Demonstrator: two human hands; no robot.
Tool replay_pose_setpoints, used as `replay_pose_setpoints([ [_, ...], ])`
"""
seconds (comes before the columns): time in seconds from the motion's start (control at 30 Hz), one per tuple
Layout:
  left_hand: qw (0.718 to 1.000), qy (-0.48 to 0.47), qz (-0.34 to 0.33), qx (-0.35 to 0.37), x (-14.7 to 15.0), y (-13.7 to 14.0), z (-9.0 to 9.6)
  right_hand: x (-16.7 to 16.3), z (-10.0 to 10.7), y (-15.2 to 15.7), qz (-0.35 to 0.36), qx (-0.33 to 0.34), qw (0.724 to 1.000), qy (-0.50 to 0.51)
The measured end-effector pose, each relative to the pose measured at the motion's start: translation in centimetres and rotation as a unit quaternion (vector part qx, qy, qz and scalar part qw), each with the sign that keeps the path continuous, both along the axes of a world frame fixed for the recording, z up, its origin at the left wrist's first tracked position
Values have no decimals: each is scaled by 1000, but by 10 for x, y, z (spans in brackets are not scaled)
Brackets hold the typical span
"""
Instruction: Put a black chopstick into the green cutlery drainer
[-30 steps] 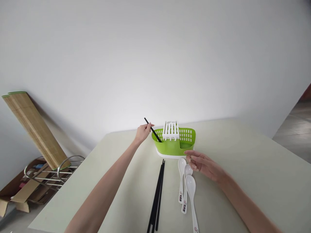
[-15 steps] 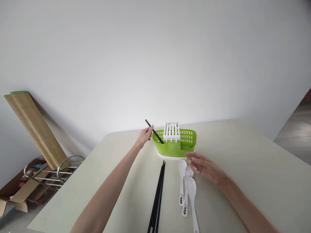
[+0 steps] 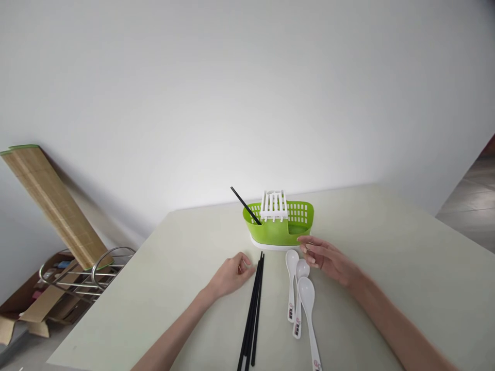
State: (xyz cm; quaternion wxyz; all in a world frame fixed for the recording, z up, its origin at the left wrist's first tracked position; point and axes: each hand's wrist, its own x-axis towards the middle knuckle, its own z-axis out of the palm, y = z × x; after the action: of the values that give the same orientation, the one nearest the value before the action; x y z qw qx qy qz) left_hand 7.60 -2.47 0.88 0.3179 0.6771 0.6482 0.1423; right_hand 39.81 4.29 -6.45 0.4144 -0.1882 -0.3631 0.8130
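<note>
A black chopstick (image 3: 247,207) leans in the left compartment of the green basket (image 3: 270,236), its upper end slanting out to the left. Below the basket, several black chopsticks (image 3: 253,309) lie in a narrow bundle. My left hand (image 3: 232,274) rests just left of their upper part, empty, thumb and forefinger parted and the other fingers curled. Three white spoons (image 3: 307,294) lie to the right of the bundle, overlapping in part. My right hand (image 3: 328,260) hovers near the basket's lower right corner, fingers loosely apart with nothing in them.
A white slatted rack (image 3: 274,205) tops the basket's middle. The pale table (image 3: 386,247) stands against a white wall (image 3: 247,93). Beyond its left edge, a rolled bamboo mat (image 3: 58,206) leans over a metal rack (image 3: 77,281) and open cardboard boxes (image 3: 42,309).
My left hand has let go of the chopstick in the basket and moved down toward the chopstick bundle. My right hand has hardly moved.
</note>
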Motion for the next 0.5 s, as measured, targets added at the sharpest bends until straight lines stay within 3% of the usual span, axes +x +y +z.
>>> replay_pose_setpoints([
  [0.13, 999, 25, -15, -28, 6, -17, -3, 0, 2, 0, -7, -5, 1000, -4],
  [0.5, 999, -3, -19, -31, 4, -19, -4, 1, 0, 1, -23, -16, 1000, -10],
])
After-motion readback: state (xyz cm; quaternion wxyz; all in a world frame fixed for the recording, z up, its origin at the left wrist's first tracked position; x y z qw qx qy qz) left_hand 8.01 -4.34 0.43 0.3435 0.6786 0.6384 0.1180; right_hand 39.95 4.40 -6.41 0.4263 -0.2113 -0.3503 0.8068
